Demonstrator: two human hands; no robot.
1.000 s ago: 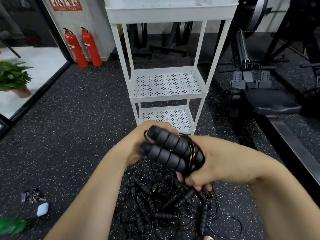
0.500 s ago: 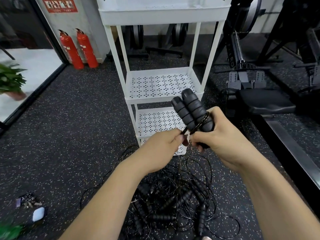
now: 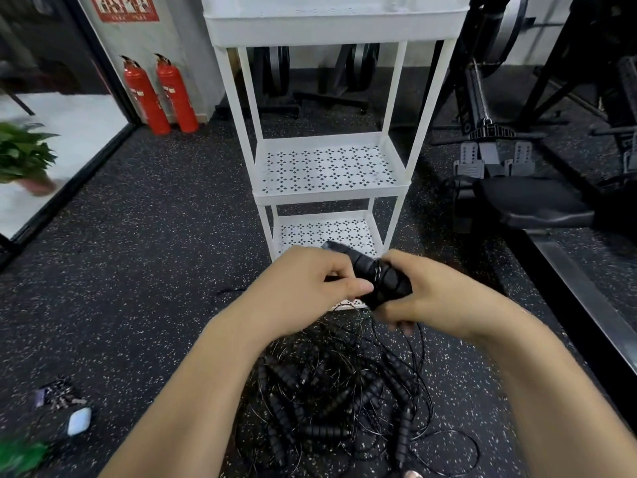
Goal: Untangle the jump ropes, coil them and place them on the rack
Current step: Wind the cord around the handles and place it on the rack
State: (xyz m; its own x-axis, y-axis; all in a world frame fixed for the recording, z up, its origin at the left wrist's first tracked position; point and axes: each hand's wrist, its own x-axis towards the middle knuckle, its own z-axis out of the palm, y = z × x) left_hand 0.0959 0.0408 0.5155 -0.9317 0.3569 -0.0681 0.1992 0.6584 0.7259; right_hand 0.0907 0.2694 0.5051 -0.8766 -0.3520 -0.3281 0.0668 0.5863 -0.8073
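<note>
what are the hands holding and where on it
Both hands, left hand and right hand, hold one coiled jump rope by its two bundled black handles.

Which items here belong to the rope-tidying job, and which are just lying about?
Job: coiled rope with black handles, held by left hand and right hand; tangled rope pile; white rack.
Lying about: fire extinguishers, potted plant, rowing machine.

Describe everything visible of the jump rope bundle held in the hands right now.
The coiled jump rope is a compact black bundle: ribbed, foam-looking handles lying side by side, tilted, with thin dark cord wound around their middle. The left hand pinches it from one side and the right hand grips it from the other. It is held in the air in front of the white rack, above the tangled pile on the floor.
</note>
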